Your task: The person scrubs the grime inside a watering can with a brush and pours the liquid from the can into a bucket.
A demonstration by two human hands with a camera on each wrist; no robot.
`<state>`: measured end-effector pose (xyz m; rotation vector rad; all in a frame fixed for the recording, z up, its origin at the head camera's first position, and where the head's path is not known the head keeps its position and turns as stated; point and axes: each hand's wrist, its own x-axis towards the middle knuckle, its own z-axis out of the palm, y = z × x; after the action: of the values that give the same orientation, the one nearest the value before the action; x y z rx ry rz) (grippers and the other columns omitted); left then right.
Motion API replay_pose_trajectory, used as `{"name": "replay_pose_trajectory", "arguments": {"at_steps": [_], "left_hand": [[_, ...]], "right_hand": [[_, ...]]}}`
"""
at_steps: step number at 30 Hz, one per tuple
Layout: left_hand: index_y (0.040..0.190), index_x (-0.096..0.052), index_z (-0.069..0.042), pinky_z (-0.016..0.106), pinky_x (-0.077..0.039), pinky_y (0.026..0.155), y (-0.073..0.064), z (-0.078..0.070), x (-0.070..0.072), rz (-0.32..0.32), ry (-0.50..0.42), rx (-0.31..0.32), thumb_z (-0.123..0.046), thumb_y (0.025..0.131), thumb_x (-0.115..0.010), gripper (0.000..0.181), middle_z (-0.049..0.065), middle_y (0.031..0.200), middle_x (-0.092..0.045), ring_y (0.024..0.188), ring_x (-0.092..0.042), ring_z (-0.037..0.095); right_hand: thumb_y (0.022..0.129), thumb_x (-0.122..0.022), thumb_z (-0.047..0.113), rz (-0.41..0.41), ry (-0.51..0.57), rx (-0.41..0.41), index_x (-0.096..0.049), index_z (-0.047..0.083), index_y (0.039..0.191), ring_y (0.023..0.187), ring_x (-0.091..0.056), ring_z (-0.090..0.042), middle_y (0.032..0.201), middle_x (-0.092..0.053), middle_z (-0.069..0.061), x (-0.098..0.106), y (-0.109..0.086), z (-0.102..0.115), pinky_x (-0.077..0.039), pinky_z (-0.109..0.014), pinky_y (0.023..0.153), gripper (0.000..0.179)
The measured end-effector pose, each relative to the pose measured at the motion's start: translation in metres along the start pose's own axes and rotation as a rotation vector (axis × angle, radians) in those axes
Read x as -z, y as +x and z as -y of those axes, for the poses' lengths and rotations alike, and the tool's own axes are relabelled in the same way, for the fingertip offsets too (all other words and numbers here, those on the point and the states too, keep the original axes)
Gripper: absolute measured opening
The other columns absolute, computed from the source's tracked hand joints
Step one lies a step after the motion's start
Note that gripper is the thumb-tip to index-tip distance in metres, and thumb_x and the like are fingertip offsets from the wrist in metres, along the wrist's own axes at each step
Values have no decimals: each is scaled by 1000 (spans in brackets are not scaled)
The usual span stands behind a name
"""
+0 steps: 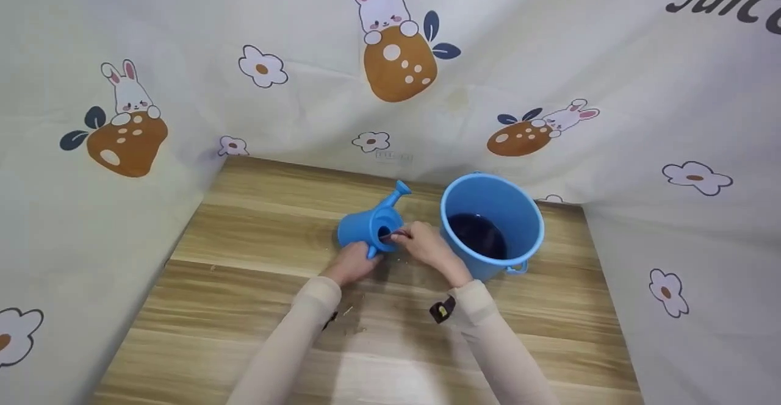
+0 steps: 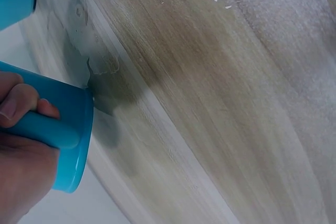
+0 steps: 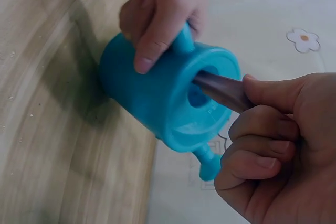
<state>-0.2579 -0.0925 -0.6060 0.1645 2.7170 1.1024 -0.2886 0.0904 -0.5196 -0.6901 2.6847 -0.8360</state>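
Note:
A blue watering can point(image 1: 355, 229) leans to the right in the head view, its round opening facing the right hand. The left hand point(image 1: 352, 263) grips the can's handle point(image 3: 182, 41), fingers wrapped round it. In the right wrist view the right hand point(image 3: 273, 145) pinches a brown, flat, strip-like piece point(image 3: 224, 91) between thumb and curled index finger. The far end of that piece is inside the can's opening, hidden there; I cannot tell what it is. The can's base rim point(image 2: 84, 145) is close to the wet tabletop in the left wrist view.
A blue bucket point(image 1: 448, 210) holding dark liquid stands right of the can, beside the right forearm. Wet patches point(image 2: 105, 64) and small pale bits lie on the wood-grain table point(image 1: 256, 228). Cloth walls point(image 1: 305, 112) printed with rabbits and flowers enclose the back and sides.

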Motion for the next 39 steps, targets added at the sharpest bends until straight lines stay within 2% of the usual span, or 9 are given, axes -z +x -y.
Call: {"name": "replay_pose_trajectory", "arguments": {"at_steps": [5, 10, 13, 17, 25, 29, 32, 35, 39], "left_hand": [[61, -34, -21, 27, -31, 56, -1, -1, 1, -15, -5, 9, -24, 94, -58, 42, -8, 57, -28, 55, -34, 11], [61, -35, -20, 27, -31, 54, 0, -2, 0, -9, -10, 16, -25, 95, -59, 42, -8, 57, -30, 54, -35, 11], [61, -35, -21, 26, -32, 54, 0, -1, 0, -4, -9, 22, -27, 96, -58, 42, -9, 56, -31, 54, -36, 10], [61, -35, -21, 27, -33, 55, 0, 0, 0, -6, -6, 22, -28, 96, -58, 43, -9, 56, -30, 54, -36, 10], [62, -36, -21, 28, -37, 56, 1, -1, 0, -17, 9, 15, -27, 96, -57, 41, -7, 58, -35, 56, -41, 12], [62, -34, -20, 28, -36, 56, 1, 1, 1, -35, 5, 6, -24, 95, -56, 40, -7, 59, -34, 56, -40, 12], [62, -34, -19, 28, -34, 55, 1, 3, 2, -49, -7, 28, -24, 95, -57, 41, -7, 59, -32, 55, -39, 12], [62, -35, -19, 29, -35, 54, 0, 3, 2, -46, -23, 45, -26, 96, -57, 41, -7, 59, -32, 55, -39, 12], [63, -36, -20, 29, -37, 55, 0, 2, 2, -35, -23, 32, -27, 97, -57, 40, -6, 60, -35, 56, -42, 13]], "right_hand": [[100, -59, 23, -55, 45, -12, -49, 13, 65, 51, -32, -10, 57, -34, 6, 8, -5, -1, -26, -24, 52, 37], [99, -60, 25, -182, -96, 8, -59, 11, 71, 53, -39, -11, 59, -40, 6, 9, -13, 6, -33, -27, 55, 31], [99, -60, 27, -228, -171, 21, -63, 11, 74, 53, -43, -12, 59, -41, 5, 6, -18, 12, -37, -29, 56, 29], [99, -60, 26, -260, -243, 50, -64, 10, 75, 51, -44, -14, 57, -41, 3, 3, -22, 18, -39, -31, 53, 29], [99, -59, 26, -292, -385, 113, -70, 10, 86, 55, -58, -23, 62, -59, -6, 0, -27, 25, -47, -41, 52, 23], [99, -59, 24, -311, -421, 159, -70, 11, 87, 58, -63, -29, 62, -61, -7, 3, -31, 29, -48, -44, 53, 21], [98, -60, 22, -334, -429, 199, -69, 11, 84, 58, -63, -30, 61, -61, -8, 7, -32, 32, -48, -44, 52, 21], [98, -60, 23, -337, -439, 211, -68, 10, 83, 56, -62, -28, 60, -60, -8, 9, -34, 34, -47, -43, 51, 22], [98, -60, 23, -331, -450, 200, -68, 10, 83, 53, -59, -26, 58, -57, -8, 10, -36, 33, -46, -41, 49, 22]]}}
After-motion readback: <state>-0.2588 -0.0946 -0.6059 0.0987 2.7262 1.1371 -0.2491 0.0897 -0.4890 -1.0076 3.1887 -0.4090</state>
